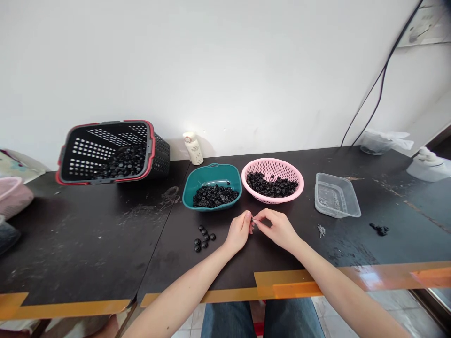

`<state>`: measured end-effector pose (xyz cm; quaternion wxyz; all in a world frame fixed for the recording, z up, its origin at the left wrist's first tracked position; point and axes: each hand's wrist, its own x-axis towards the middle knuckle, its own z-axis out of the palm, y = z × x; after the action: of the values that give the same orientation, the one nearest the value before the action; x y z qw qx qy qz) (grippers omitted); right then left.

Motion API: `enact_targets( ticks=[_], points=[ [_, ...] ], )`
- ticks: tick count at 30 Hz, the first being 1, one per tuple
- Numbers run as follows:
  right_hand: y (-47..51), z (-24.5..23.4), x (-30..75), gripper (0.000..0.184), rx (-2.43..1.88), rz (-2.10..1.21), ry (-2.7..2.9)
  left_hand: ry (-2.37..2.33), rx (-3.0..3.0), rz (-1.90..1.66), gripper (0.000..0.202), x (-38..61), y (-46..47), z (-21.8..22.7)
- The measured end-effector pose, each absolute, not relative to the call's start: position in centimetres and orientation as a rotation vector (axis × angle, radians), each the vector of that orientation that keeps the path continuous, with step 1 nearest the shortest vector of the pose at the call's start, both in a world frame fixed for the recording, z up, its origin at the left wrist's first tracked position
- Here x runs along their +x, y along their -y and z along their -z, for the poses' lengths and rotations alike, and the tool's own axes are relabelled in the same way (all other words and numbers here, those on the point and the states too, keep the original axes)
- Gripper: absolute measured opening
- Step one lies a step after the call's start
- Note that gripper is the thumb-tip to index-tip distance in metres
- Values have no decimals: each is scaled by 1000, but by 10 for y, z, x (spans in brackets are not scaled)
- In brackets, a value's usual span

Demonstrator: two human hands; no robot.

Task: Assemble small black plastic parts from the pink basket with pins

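Fingertips (248, 217) of our left hand (240, 231) and right hand (276, 228) pinch together on a tiny silver metal pin (253, 220), its long axis toward three o'clock, with a teal plastic bowl (211, 170) at eleven o'clock.

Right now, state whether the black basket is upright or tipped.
Tipped: the black perforated basket lies on its side, red-rimmed opening facing the person, small black pieces heaped low inside.
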<state>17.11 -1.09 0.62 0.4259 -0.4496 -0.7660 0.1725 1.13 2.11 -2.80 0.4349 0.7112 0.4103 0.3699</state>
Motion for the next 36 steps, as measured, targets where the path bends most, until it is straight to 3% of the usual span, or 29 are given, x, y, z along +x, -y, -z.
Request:
enact_targets(
  ticks=[25, 36],
  points=[
    [12, -4, 165, 9, -1150, -440, 1774, -1048, 1682, -957, 52, 14, -22, 32],
    [10, -3, 168, 2, -1133, -505, 1773, -985, 1659, -975, 46, 14, -21, 31]
  ],
)
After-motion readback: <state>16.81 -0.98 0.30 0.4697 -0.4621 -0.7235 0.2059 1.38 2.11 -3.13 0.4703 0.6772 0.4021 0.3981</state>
